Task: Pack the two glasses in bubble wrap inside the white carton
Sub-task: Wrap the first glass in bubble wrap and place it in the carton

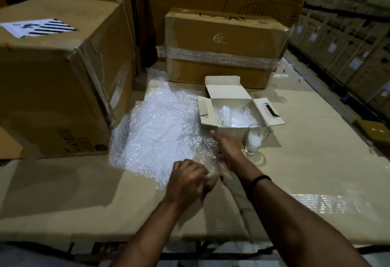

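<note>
Hands work a sheet of bubble wrap beside an open white carton

Head view: the left hand (187, 180) curls its fingers and pinches the near corner of the bubble wrap (160, 127), which is spread on a cardboard surface (84, 192). The right hand (226, 148), a dark band (258, 180) at its wrist, rests on the sheet's right edge; blur hides whether its fingers clasp it. A glass (254, 140) stands upright just right of that hand, in front of the white carton (223, 89). The carton's flaps are open and clear wrapping lies inside. Brown boxes stand at left (59, 76) and behind (223, 43).
</note>
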